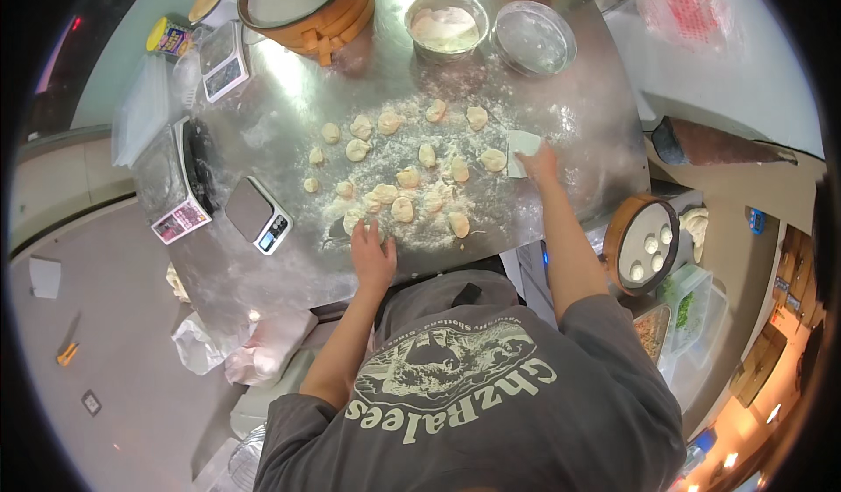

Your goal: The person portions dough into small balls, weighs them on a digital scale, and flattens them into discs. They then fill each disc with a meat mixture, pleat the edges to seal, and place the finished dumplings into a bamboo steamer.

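At the near edge of the floured patch, my left hand (373, 255) lies palm down with its fingers apart. Its fingertips touch a dough piece (353, 219), part of which they cover. My right hand (540, 163) grips a white, flat dough scraper (523, 145) at the right side of the flour. Between the two hands several small, pale dough lumps are scattered, among them a rounded lump (402, 210) and another dough lump (493, 160) close to the scraper. Loose flour dusts the stainless steel table (591, 163) around them.
A digital scale (250, 209) stands left, by a second scale (223, 71). A wooden-rimmed sieve (315, 35), a flour bowl (447, 29) and a floured clear bowl (533, 38) stand at the back. Right of the table, a round steamer (611, 245) holds several white buns.
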Tool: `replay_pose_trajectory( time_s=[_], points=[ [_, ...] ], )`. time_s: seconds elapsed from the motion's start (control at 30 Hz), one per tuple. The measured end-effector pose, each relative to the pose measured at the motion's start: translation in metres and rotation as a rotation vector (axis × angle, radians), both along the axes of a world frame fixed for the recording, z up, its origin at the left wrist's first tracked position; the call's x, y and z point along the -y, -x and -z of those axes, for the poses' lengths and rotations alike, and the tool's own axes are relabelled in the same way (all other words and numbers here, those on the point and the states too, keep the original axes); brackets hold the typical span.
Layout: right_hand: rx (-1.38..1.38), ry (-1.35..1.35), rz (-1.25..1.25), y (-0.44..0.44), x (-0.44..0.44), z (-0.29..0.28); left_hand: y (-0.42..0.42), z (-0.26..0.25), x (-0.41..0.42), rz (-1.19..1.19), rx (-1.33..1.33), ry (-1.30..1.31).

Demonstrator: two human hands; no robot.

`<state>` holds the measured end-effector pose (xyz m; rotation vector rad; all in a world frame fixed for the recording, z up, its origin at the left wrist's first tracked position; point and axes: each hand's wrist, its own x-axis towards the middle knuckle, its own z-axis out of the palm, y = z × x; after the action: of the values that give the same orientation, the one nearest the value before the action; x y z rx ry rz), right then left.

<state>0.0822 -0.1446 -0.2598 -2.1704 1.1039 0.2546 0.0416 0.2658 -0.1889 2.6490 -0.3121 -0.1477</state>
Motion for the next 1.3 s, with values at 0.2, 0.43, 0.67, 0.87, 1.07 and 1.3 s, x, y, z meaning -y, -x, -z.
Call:
replay_pose_trajectory(
  time_s=[0.2, 0.43, 0.67, 0.87, 1.07, 1.3],
  points=[
    [0.004, -0.040, -0.151, 0.007, -0.026, 0.027, 0.011, 0.005, -0.012, -0.122, 0.009, 0.033],
    [0.207, -0.290, -0.420, -0.067, -0.193, -0.080, -0.007, 0.007, -0.052, -0.226, 0.023, 0.080],
    [0.056, -0.020, -0.077, 0.082, -0.047, -0.038, -0.041, 0.020, -0.079, -0.246, 0.097, 0.040],
    [0.040, -0.228, 0.199, 0.180, -0.126, 0.006, -0.118, 0.022, -0.102, -0.163, 0.176, 0.082],
    [0.269, -0.540, 0.363, 0.009, -0.278, 0.001, -0.138, 0.054, -0.066, -0.034, 0.086, 0.297],
    [0.121, 0.134, -0.271, -0.024, -0.166, -0.056, -0.130, 0.045, -0.077, -0.283, 0.028, 0.545]
  ],
)
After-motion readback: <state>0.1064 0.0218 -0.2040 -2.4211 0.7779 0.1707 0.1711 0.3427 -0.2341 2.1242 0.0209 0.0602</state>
